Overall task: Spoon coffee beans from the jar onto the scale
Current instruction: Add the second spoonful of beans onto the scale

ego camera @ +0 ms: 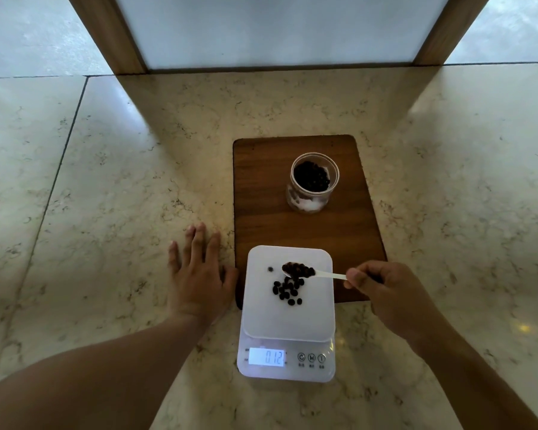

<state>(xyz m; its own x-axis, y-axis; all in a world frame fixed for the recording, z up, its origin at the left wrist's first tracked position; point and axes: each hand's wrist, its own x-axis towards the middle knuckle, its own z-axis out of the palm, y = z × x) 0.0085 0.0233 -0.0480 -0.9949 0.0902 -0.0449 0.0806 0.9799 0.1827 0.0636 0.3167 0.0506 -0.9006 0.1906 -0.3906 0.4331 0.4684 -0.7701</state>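
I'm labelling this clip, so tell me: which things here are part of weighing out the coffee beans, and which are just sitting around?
In use: jar, spoon in right hand, scale, beans on scale.
Idle: wooden board, left hand flat on counter.

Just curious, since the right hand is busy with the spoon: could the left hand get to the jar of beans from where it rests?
Probably yes. The left hand lies flat and empty on the counter beside the board, and nothing stands between it and the open jar.
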